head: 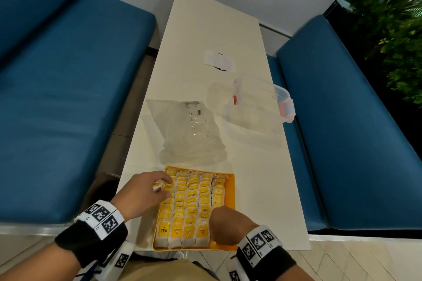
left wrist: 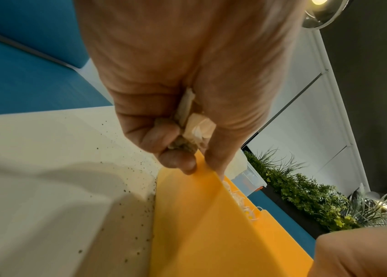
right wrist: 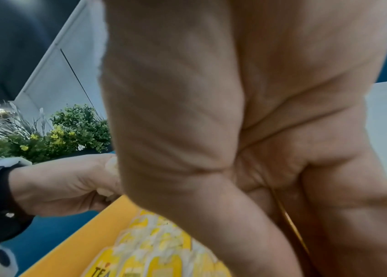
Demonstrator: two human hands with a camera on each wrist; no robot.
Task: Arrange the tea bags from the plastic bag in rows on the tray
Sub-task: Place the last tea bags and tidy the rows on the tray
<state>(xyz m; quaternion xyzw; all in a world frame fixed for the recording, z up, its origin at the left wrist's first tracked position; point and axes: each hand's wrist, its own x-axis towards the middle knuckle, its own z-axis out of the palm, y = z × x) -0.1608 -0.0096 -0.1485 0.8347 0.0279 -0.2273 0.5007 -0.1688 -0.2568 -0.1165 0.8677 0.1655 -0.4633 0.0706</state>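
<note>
The tray (head: 230, 189) sits at the counter's (head: 262, 189) near edge, packed with tea bags (head: 194, 203); only its 3 o'clock strip shows bare bottom. At 12 o'clock the plastic bag (head: 189, 134) lies just beyond the tray, blocking a straight reach. A clear box (head: 260, 102) stands at 1 o'clock. Bare counter lies at 3 o'clock of the tray.

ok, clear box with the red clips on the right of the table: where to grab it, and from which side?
I'd take the clear box by its two short ends, at the red clips, coming down from above. It stands upright and alone on the table, clear of the plastic bag, so both ends are free. The long walls look wide for one hand.
</note>
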